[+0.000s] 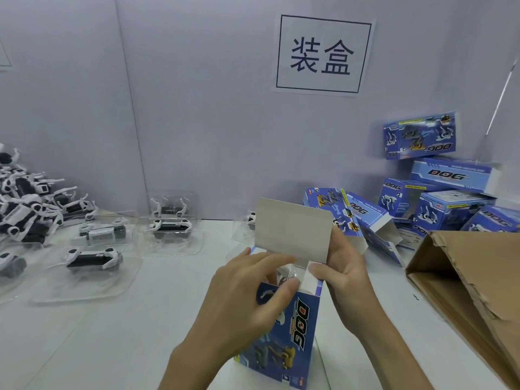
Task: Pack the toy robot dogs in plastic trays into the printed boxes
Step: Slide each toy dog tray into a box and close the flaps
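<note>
Your printed box (289, 327) stands on end on the bench (112, 333), squarely between your hands, long axis vertical and open mouth facing up. Your left hand (244, 294) clamps its 9 o'clock wall, fingers (270, 263) hooked over the rim and thumb on the near face. Your right hand (346, 274) grips the 3 o'clock wall, thumb pressing the small side flap (311, 277). The toy robot dog (284, 274) shows just inside the mouth, below both thumbs. The lid flap (292, 229) stands upright at 12 o'clock, so closing likely means folding it toward 6 o'clock. Your right hand, touching its edge, looks nearer.
</note>
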